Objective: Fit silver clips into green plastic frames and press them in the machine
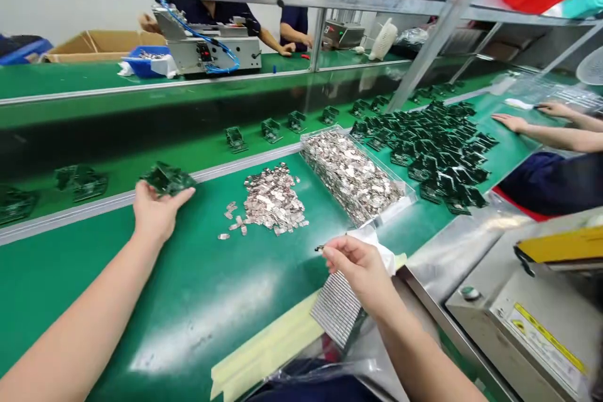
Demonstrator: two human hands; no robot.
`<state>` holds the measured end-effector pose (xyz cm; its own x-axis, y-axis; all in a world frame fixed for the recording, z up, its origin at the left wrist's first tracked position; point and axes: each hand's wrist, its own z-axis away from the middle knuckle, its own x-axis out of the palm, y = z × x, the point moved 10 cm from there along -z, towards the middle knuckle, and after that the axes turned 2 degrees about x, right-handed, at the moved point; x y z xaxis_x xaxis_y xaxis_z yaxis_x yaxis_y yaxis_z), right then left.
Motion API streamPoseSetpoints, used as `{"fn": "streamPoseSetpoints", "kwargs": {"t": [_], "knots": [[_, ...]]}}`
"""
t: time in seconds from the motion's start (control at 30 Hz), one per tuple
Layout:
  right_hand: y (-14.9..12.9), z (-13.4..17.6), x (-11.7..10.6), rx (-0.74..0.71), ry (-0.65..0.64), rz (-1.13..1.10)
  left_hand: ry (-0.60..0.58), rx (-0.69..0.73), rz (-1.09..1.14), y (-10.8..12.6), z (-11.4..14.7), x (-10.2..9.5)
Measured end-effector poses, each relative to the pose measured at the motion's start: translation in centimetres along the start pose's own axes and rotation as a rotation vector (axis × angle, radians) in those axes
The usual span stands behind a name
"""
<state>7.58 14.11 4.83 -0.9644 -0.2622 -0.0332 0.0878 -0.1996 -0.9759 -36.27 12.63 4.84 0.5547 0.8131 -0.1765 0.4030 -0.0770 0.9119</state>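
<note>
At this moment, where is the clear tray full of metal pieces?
The clear tray sits right of centre in the head view, beyond the right hand, between the loose metal pile and the heap of dark green parts.

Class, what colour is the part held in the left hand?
Dark green; the part in the left hand shows best in the head view.
</note>
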Motion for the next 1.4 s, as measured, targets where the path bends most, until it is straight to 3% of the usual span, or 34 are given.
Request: {"fn": "streamPoseSetpoints", "kwargs": {"t": [0.03, 0.13, 0.17, 0.27, 0.4, 0.67, 0.97, 1.17, 1.4], "knots": [[0.1, 0.3, 0.0, -0.005, -0.001, -0.004, -0.083, -0.048, 0.072, 0.9, 2.8, 1.6], [0.0, 2.1, -0.5, -0.063, 0.010, 0.038, -0.433, -0.422, 0.410, 3.3, 13.2, 7.7], [-0.2, 2.9, -0.9, -0.098, 0.024, 0.061, -0.532, -0.483, 0.458, 4.9, 16.3, 9.3], [-0.8, 5.4, -2.5, -0.190, 0.079, 0.127, -0.795, -0.460, 0.554, 10.3, 23.2, 12.8], [-0.2, 8.1, -4.3, -0.184, 0.133, 0.173, -1.031, -0.363, 0.638, 14.8, 28.0, 15.1], [0.8, 9.4, -4.5, -0.219, 0.217, 0.223, -1.114, -0.360, 0.613, 14.4, 30.6, 15.7], [1.6, 8.5, -3.9, -0.213, 0.283, 0.207, -1.115, -0.351, 0.629, 13.5, 30.6, 15.4], [2.0, 8.5, -3.8, -0.204, 0.295, 0.194, -1.145, -0.257, 0.570, 13.1, 30.7, 15.2], [2.2, 8.5, -3.3, -0.198, 0.264, 0.149, -1.069, -0.215, 0.432, 12.0, 30.3, 14.7]]}}
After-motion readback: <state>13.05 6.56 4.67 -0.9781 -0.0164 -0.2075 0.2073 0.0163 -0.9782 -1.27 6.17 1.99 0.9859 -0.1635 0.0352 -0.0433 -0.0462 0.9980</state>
